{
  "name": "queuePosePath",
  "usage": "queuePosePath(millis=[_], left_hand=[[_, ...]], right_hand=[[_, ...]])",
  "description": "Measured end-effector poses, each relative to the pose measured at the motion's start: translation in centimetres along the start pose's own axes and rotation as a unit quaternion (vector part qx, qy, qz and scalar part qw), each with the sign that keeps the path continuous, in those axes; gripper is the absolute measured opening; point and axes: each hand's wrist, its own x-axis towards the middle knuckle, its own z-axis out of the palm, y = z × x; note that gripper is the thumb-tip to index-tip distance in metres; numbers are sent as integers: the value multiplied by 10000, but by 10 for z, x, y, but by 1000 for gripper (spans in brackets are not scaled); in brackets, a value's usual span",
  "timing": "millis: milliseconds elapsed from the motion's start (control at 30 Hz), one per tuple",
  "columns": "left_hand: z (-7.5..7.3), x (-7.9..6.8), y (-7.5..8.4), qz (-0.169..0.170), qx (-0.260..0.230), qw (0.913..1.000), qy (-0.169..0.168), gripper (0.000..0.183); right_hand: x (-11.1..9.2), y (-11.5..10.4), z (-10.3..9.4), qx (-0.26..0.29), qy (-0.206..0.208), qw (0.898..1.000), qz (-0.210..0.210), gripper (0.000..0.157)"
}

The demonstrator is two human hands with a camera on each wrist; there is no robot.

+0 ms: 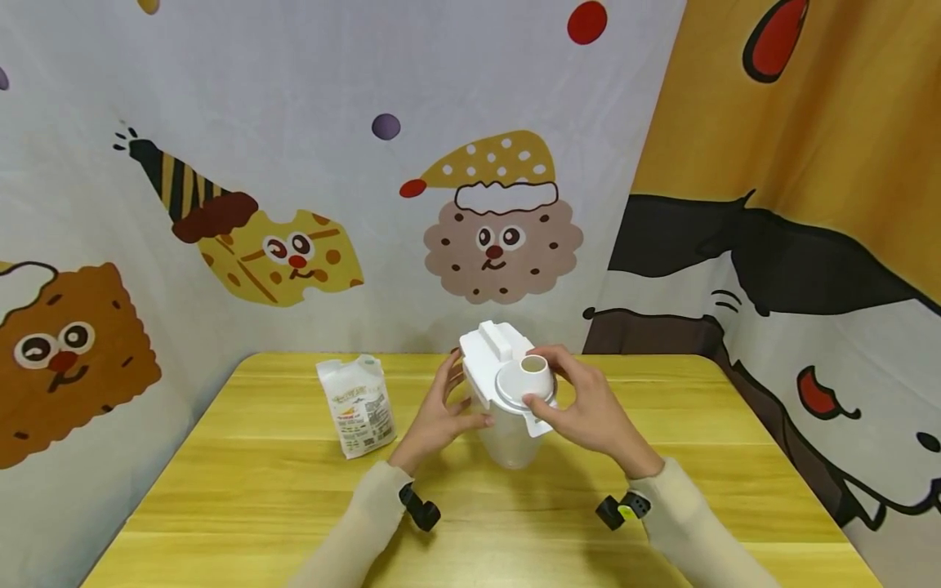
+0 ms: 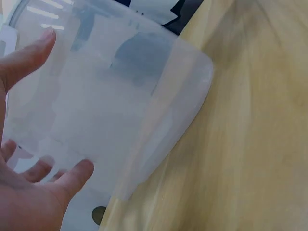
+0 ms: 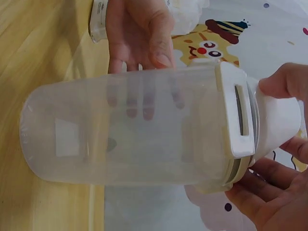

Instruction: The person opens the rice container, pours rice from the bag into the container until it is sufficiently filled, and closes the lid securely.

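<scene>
A tall, translucent plastic storage container (image 1: 512,445) stands on the table, with a white lid (image 1: 479,365) that has a raised bar on top. My left hand (image 1: 443,420) holds the container from its left side, thumb in front; through the clear wall (image 3: 144,163) in the right wrist view its fingers show behind. On the lid's near part sits a round white cap (image 1: 524,384) with a narrower, hollow top. Thumb and fingers of my right hand (image 1: 588,404) grip this cap from the right. No contents show inside the container.
To the left on the wooden table (image 1: 243,490) stands a white printed bag (image 1: 358,408). A cloth curtain (image 1: 294,98) with cartoon figures hangs behind the table's far edge and along the right side.
</scene>
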Motion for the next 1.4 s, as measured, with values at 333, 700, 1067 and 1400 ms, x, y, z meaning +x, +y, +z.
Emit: queuePosePath(millis=[333, 700, 1067, 1400], left_hand=[[6, -9, 7, -56, 391, 9981, 469, 120], [-4, -6, 2, 21, 956, 9950, 304, 117], [-17, 10, -5, 40, 729, 9972, -178, 109], [-14, 11, -1, -105, 708, 9974, -113, 107]], right_hand=[[4, 6, 0, 413, -128, 9990, 120, 54], [-2, 2, -3, -132, -138, 9995, 238, 58], [-12, -13, 4, -319, 543, 9972, 403, 63], [-13, -13, 5, -296, 594, 9971, 370, 65]])
